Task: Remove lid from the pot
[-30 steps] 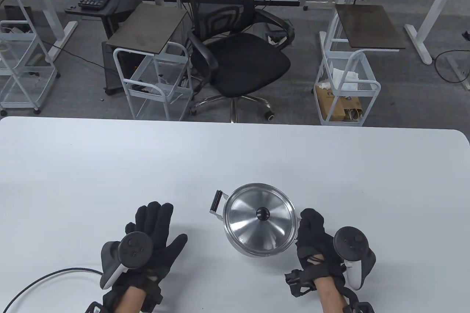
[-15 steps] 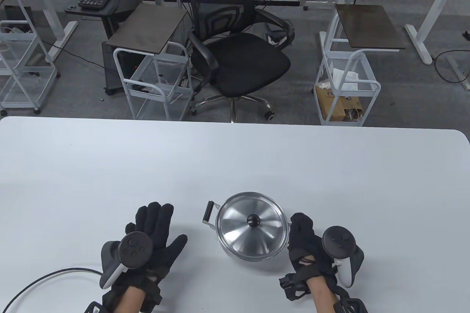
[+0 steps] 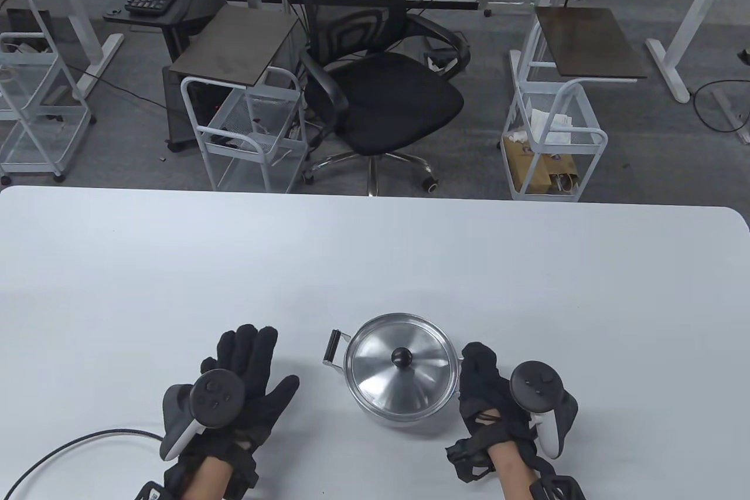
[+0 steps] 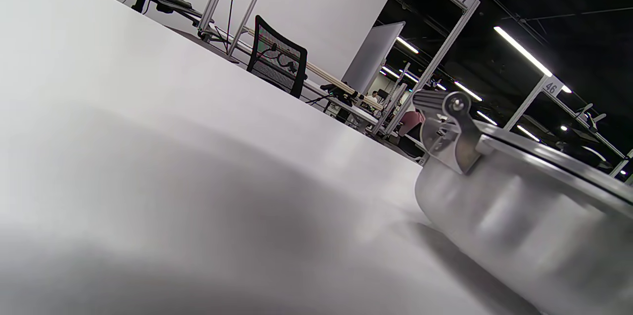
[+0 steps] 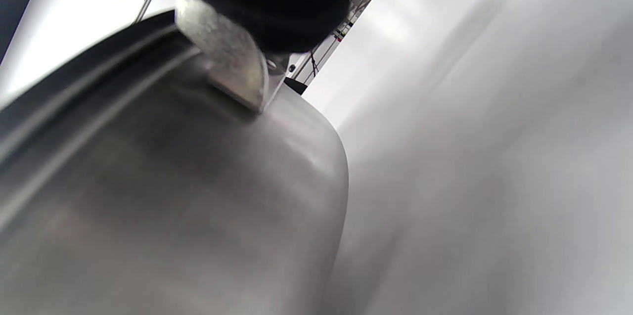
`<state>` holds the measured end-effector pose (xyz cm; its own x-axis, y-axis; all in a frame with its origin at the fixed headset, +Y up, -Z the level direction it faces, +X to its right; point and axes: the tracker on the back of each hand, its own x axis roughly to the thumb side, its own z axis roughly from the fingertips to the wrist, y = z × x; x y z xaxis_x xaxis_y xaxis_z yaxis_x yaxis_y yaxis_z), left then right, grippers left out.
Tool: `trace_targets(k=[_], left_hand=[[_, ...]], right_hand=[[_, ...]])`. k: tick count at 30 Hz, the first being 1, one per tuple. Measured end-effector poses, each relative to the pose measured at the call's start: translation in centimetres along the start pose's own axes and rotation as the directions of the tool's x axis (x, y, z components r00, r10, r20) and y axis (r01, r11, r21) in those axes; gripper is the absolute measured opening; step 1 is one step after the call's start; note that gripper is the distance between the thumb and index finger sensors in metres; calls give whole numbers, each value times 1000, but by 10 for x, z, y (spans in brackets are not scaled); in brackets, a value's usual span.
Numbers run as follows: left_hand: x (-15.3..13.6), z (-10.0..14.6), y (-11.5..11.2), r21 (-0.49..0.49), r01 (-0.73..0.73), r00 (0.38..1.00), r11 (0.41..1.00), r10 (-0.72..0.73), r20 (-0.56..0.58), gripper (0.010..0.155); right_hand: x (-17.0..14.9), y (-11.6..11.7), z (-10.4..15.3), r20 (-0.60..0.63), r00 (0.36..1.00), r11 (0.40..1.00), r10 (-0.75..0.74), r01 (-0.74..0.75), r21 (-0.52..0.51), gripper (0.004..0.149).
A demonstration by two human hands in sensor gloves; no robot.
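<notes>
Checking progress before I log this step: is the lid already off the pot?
No. In the table view the lid with its black knob sits on the pot.

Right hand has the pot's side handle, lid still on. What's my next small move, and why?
Probably bring the left hand, resting flat on the table, over to pinch the black knob. The lid still sits closed on the pot, and the right hand grips its handle, steadying it.
</notes>
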<state>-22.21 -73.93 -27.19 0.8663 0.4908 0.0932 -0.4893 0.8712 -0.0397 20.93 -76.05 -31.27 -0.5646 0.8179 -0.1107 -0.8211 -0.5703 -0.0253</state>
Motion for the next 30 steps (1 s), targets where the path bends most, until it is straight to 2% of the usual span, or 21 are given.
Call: trace_targets(k=[17,23,30], left_hand=[[-2,-1,1,-14,-12,1000,1000,12,-13,83],[-2,-1,1,-8,-8,1000,1000,8,-12,83],[14,1,10,116,-17,996,993,7,88,82]], right_hand=[[-6,6,-1,-14,1000,999,17,-16,34,48],[-12,7,0,-23,1000,998,-18,20,58,51],[-17,5,0,-61,993,990,-105,110,93,55]])
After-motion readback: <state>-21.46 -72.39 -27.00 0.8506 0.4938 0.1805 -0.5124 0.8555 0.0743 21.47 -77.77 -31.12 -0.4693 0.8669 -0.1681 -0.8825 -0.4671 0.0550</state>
